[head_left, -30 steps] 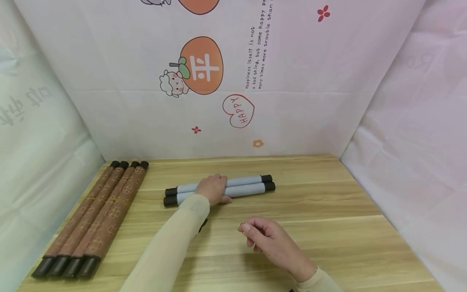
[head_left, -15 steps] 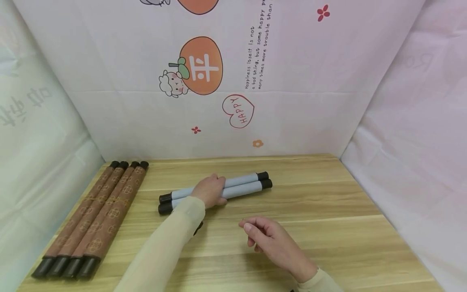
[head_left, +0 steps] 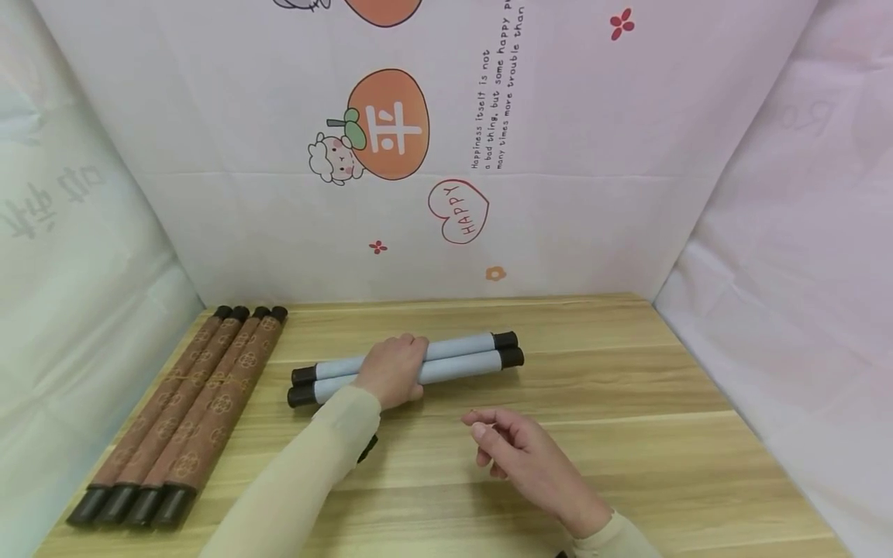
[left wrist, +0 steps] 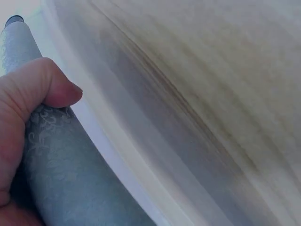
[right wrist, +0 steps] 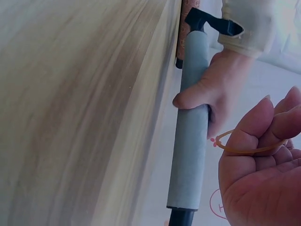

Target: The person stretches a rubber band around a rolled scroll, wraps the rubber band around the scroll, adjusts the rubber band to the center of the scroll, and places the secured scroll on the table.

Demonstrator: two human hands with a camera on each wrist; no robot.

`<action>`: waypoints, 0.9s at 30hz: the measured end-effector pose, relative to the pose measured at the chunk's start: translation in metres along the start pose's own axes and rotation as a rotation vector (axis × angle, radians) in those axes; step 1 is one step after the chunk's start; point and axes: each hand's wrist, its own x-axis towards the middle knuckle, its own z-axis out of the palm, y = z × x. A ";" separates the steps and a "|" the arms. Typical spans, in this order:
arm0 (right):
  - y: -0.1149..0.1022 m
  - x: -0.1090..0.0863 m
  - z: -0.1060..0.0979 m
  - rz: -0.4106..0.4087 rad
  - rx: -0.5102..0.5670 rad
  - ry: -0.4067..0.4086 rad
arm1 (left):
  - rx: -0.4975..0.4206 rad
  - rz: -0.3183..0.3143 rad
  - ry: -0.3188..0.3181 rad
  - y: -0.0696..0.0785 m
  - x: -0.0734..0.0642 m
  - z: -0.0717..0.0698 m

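Two light blue rolled scrolls [head_left: 460, 366] with black end knobs lie side by side across the middle of the wooden table. My left hand [head_left: 392, 372] grips both from above, left of their middle. In the left wrist view its thumb crosses the patterned blue surface of one scroll [left wrist: 84, 179]. Nearer to me and to the right, my right hand [head_left: 523, 461] has its fingers curled, thumb close to the index finger. A thin orange rubber band [right wrist: 240, 151] is looped round those fingers in the right wrist view.
Several brown patterned scrolls [head_left: 216, 411] with black knobs lie together along the left side of the table [head_left: 628, 434], yellowish bands across them. White printed cloth [head_left: 579, 217] rises behind the table, and more white cloth hangs on both sides.
My left hand has drawn the two blue scrolls a little to the left, their left ends shifting toward me. The right hand has stayed nearly in place, its thumb and index slightly further apart.
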 end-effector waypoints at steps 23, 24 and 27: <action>-0.006 -0.010 -0.021 -0.029 0.000 0.121 | -0.050 0.117 0.213 0.007 -0.053 -0.020; -0.006 -0.010 -0.023 -0.036 -0.005 0.130 | -0.049 0.124 0.226 0.008 -0.055 -0.021; -0.006 -0.012 -0.025 -0.033 -0.024 0.159 | -0.050 0.139 0.261 0.009 -0.062 -0.023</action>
